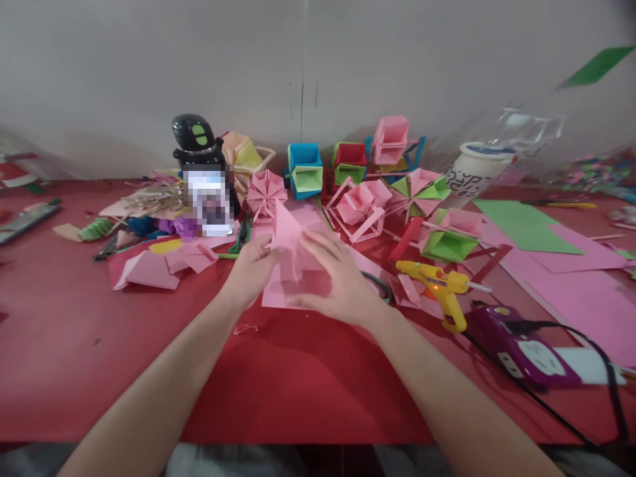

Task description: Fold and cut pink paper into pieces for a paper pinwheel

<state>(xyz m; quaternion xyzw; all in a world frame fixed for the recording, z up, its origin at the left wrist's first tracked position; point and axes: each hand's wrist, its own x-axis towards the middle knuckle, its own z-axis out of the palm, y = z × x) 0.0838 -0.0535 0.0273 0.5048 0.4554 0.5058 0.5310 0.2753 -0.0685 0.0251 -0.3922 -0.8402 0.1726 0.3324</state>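
A pink sheet of paper (293, 245) lies partly folded on the red table (298, 384), one flap standing up in a point. My left hand (251, 270) pinches its left edge with fingers closed on the paper. My right hand (338, 281) lies on the sheet with fingers spread, pressing it down. Both forearms reach in from the near edge.
A yellow glue gun (442, 286) lies right of my right hand, beside a purple power strip (521, 348) with black cables. Folded paper boxes (348, 169) and pinwheels line the back. Pink and green sheets (527, 225) lie at right, a black bottle (199, 149) and paper scraps at left.
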